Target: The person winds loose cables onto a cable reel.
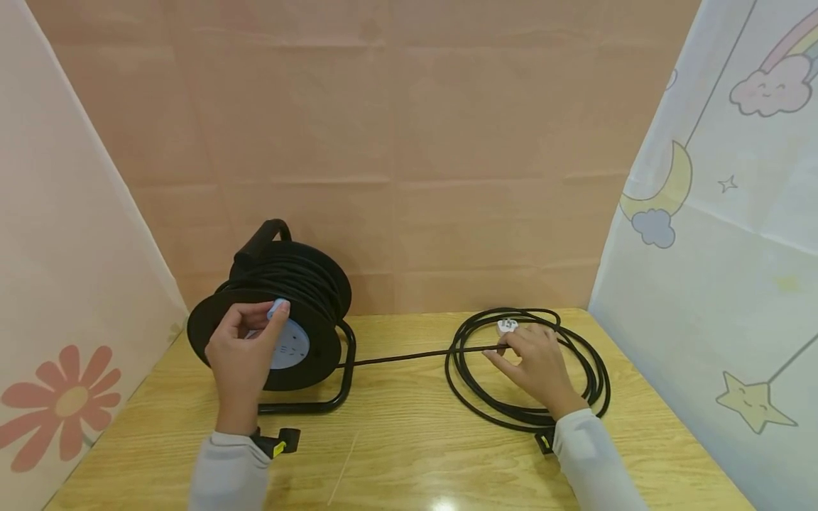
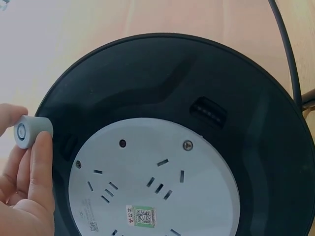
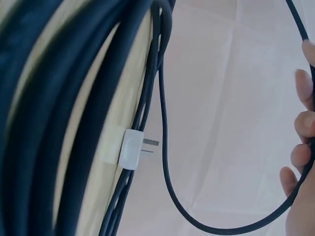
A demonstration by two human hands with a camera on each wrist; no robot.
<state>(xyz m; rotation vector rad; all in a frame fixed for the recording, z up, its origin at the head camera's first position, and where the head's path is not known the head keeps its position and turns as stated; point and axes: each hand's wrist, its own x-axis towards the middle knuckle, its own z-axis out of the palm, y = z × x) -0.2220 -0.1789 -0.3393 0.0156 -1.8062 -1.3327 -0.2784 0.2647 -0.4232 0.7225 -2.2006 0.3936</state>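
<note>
A black cable reel (image 1: 332,284) with a pale socket panel (image 2: 152,182) stands at the left of the table. My left hand (image 1: 246,344) pinches the reel's small light-coloured crank knob (image 2: 37,130) between thumb and fingers, near the drum's rim. From the reel a black cable (image 1: 399,358) runs across to the right. There my right hand (image 1: 533,362) grips it above loose coils (image 1: 473,387) lying on the table. A white plug (image 3: 131,150) with metal pins rests by the coils, just beyond the right hand in the head view.
The reel's tubular frame (image 1: 348,369) rests on the wooden table (image 1: 396,454), and its handle (image 1: 258,241) rises at the top. A tan backdrop (image 1: 447,177) closes the back. Printed panels (image 1: 728,248) flank both sides.
</note>
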